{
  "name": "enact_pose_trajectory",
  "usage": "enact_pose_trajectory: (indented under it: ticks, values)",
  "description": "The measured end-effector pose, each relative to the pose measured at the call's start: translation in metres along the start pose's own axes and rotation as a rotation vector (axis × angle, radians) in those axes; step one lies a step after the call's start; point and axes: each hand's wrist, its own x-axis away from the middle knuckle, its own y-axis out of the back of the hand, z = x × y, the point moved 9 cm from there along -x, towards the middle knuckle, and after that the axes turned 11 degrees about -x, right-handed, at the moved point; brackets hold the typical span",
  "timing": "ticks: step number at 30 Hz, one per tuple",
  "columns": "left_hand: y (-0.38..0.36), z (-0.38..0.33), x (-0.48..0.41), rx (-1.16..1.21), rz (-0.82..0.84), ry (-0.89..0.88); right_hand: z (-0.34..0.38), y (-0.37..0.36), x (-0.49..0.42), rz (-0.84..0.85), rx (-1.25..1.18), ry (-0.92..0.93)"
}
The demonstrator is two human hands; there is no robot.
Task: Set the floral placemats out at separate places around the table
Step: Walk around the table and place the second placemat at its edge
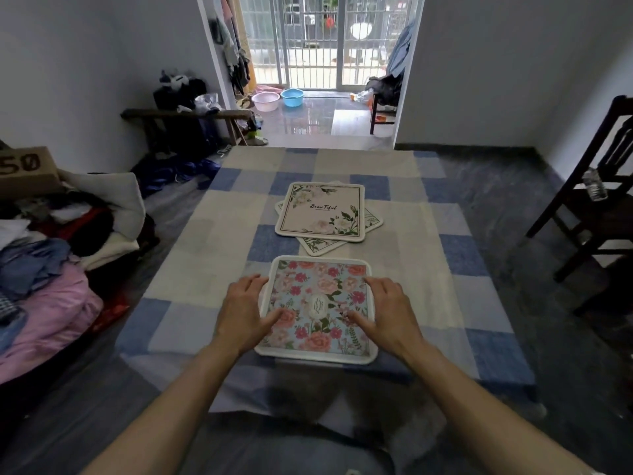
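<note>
At the near edge of a tabletop (178, 269) covered in a blue, grey and cream checked cloth, a person's two hands rest on a blue placemat (317, 310) printed with pink and coral roses. Left hand (245, 311) lies along the mat's left border, fingers spread over the rim and thumb laid on the printed face; right hand (387, 311) mirrors it on the right side, fingers extended toward the far corner, thumb pointing inward across the flowers. Both are open and flat against the mat rather than closed around it, and the mat sits flat on the cloth. Farther along the tabletop, near its middle, a cream placemat (323, 209) with pale blooms and the word "Beautiful" lies atop at least one similar mat (371, 219) turned at an angle beneath it. That small stack lies just beyond the blue mat, not touching it.
</note>
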Motion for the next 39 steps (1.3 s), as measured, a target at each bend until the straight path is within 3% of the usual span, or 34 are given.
enact_pose_trajectory:
  ticks: [11,24,30,39]
  values:
    - [0.070,0.079,0.033,0.056,-0.083,-0.029,0.116,-0.009,0.019,-0.074,0.077,0.042]
    - [0.119,0.231,0.102,0.150,-0.123,-0.013,0.264,-0.103,0.037,-0.042,0.030,0.115]
    - [0.125,0.288,0.090,0.136,-0.119,0.027,0.303,-0.152,0.004,-0.003,0.059,0.162]
    - [0.135,0.349,0.017,-0.085,-0.025,-0.033,0.349,-0.236,-0.086,-0.022,-0.168,0.115]
